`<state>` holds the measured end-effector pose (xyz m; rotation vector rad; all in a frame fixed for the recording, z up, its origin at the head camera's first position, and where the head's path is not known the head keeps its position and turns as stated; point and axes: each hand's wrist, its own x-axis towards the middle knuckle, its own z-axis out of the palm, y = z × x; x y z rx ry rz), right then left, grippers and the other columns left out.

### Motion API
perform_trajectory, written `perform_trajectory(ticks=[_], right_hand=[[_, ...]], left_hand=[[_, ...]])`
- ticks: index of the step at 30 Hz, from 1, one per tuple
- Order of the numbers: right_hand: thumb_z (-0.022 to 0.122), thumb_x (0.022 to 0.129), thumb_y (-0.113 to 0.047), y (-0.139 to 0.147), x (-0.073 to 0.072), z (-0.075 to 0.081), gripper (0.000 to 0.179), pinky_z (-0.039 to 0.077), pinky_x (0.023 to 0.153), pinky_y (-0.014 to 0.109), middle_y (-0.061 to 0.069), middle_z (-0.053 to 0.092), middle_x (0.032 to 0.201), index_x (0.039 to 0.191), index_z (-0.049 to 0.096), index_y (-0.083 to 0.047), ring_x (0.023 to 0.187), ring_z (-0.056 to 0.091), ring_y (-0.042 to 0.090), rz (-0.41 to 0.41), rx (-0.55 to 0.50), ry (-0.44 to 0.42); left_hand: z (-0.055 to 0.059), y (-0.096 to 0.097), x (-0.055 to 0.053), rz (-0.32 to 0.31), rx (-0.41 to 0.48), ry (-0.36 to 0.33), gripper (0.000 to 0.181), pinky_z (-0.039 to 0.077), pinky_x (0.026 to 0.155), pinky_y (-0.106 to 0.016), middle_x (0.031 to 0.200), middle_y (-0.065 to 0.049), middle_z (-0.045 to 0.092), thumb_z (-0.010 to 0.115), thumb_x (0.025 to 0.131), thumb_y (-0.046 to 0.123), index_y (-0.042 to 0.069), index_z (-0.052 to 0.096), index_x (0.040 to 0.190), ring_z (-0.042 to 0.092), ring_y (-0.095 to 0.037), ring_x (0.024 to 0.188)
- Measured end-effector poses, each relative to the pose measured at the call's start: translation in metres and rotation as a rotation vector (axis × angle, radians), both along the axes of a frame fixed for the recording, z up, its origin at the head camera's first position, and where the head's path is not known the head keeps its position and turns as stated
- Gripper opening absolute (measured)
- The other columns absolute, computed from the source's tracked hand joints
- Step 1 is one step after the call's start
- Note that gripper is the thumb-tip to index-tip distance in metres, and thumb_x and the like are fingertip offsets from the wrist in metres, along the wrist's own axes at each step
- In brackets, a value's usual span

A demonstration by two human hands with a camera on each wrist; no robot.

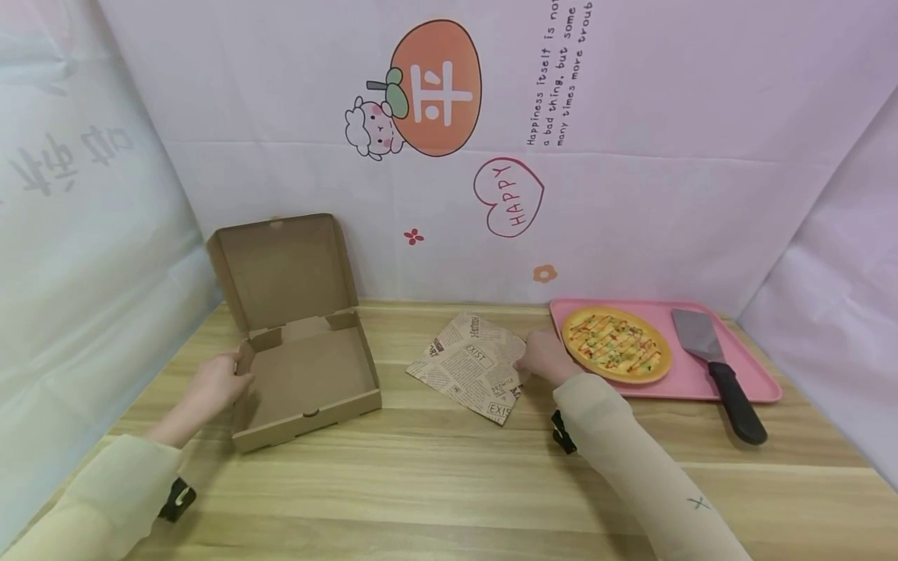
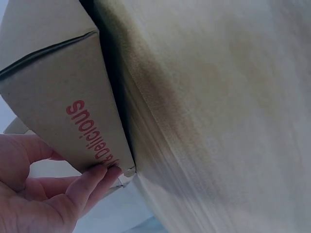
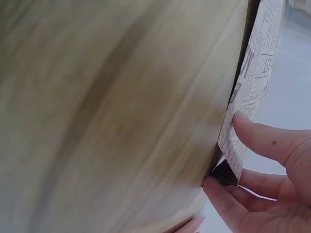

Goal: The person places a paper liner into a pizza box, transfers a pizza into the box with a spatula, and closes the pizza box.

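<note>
Brown cardboard forms the box (image 1: 316, 366), which sits at the left of the wooden surface (image 1: 393, 483) with its lid (image 1: 288, 273) standing up, so the opening looks done. The left hand (image 1: 217, 382) grips the box's left wall, its fingertips pressed to the outer face beside red lettering, as the left wrist view shows. The newsprint-patterned paper (image 1: 466, 366) lies between the box and the pink tray (image 1: 687, 382), and the right hand (image 1: 547, 357) pinches its right-hand corner between thumb and fingers; in the right wrist view, the edge there parts into a dark gap. Most of the paper seems to lie on the surface, so its handling looks barely begun. The pizza (image 1: 617, 344) rests on the tray, touched by neither pinch, and the spatula (image 1: 726, 386) lies unused, blade on the tray and handle reaching past the near edge. As things lie, much appears left: the paper is outside the box, the pizza has not left its tray, and the lid is not down.
</note>
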<state>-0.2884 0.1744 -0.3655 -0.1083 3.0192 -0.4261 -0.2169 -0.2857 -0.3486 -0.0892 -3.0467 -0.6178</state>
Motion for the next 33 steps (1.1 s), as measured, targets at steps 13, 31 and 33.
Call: perform_trajectory(ticks=[13,31,33], right_hand=[[0.071,0.069,-0.007,0.003,0.006,0.004,0.015,0.036,0.052,0.026,0.005,0.051,0.06,0.064,0.058,0.0,0.057,0.044,0.018,-0.075,-0.223,-0.001],[0.065,0.059,-0.001,0.014,0.002,0.003,0.009,0.024,0.044,0.022,-0.002,0.038,0.047,0.056,0.057,0.001,0.048,0.028,0.012,-0.096,-0.414,0.053],[0.064,0.06,-0.002,0.015,0.002,0.004,0.009,0.026,0.044,0.023,-0.002,0.039,0.047,0.056,0.057,0.0,0.048,0.029,0.013,-0.098,-0.42,0.046]], left_hand=[[0.0,-0.001,-0.001,-0.007,-0.003,0.002,0.047,0.044,0.08,-0.054,0.116,-0.045,0.04,0.051,0.084,0.003,-0.029,0.037,0.115,0.051,-0.045,0.09],[-0.001,0.001,0.0,0.001,-0.008,-0.004,0.049,0.038,0.088,-0.058,0.12,-0.045,0.036,0.05,0.084,0.005,-0.029,0.036,0.116,0.041,-0.055,0.108],[-0.001,0.001,0.0,0.001,-0.008,-0.008,0.049,0.038,0.088,-0.058,0.12,-0.045,0.036,0.05,0.084,0.005,-0.03,0.036,0.116,0.042,-0.054,0.108]])
